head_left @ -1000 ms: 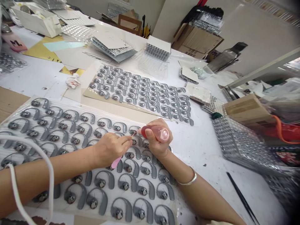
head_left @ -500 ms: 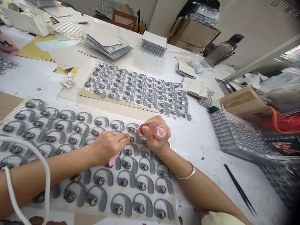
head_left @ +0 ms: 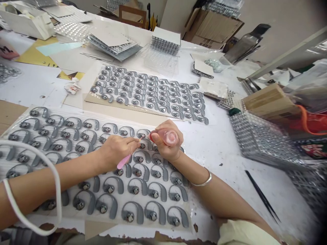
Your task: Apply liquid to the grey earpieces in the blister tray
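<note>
While the left hand [head_left: 118, 151] has its fingers clamped on a slim pink-handled tool [head_left: 124, 161], the right hand's [head_left: 170, 144] fingers wrap a translucent red squeeze bottle [head_left: 167, 135], rounded at its base. Tool tip and nozzle end meet closely over one smooth grey ear-hook earpiece [head_left: 147, 132], a curved piece with a round metallic disc, among rows on a glossy plastic sheet [head_left: 119, 223]. Beyond lies a second, denser array [head_left: 152, 92]; rightward, slender black tweezers [head_left: 262, 196] rest on the scuffed white bench [head_left: 212, 149]
</note>
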A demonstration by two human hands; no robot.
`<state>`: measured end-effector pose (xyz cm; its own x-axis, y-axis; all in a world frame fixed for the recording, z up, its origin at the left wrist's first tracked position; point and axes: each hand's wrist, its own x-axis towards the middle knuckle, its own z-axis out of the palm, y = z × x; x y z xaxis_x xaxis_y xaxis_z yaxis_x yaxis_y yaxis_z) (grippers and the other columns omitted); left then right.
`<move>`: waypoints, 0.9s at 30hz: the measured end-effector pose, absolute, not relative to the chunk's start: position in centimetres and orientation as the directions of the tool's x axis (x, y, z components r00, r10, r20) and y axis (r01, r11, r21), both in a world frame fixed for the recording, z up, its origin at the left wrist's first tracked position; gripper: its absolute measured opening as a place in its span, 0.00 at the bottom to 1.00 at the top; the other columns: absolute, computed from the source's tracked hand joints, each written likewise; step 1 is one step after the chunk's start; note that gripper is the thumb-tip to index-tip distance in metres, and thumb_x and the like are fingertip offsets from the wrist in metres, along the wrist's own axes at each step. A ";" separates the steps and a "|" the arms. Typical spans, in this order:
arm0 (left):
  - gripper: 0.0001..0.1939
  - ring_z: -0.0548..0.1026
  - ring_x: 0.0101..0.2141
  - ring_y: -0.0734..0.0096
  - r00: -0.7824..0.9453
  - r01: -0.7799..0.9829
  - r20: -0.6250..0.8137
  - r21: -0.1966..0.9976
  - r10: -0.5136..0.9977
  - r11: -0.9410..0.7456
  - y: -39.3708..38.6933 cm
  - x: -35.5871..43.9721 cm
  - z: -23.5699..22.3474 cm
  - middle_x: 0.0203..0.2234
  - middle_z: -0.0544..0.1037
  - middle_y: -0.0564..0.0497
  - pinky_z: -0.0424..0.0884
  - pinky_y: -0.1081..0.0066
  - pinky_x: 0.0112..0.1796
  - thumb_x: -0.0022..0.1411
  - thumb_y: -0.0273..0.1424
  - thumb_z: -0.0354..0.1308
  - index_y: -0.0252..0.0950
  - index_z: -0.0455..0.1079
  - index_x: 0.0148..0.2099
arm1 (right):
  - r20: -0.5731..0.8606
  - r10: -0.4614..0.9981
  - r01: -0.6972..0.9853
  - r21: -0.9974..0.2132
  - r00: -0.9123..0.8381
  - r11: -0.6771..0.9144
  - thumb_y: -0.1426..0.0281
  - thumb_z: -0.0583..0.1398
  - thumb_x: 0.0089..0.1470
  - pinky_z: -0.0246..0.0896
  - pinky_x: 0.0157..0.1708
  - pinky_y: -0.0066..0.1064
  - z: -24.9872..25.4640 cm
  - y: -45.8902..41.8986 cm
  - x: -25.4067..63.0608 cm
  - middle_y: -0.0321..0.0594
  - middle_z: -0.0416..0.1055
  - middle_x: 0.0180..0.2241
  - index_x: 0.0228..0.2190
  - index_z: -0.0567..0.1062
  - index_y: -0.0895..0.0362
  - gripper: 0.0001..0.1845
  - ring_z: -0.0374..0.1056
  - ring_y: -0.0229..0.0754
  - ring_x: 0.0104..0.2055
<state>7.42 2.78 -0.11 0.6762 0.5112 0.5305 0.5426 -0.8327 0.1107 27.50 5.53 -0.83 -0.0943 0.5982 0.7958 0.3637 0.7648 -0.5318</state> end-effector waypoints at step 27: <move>0.10 0.80 0.32 0.66 0.624 0.553 0.343 0.441 0.702 -0.707 3.7 7.1 1.4 0.33 0.81 0.50 0.75 0.71 0.32 0.61 0.27 0.52 0.34 0.75 0.39 | 0.747 0.664 0.296 -0.627 -0.032 0.720 0.68 0.62 0.49 0.60 0.26 0.34 -0.8 5.7 27.6 0.35 0.66 0.21 0.23 0.68 0.55 0.08 0.62 0.37 0.24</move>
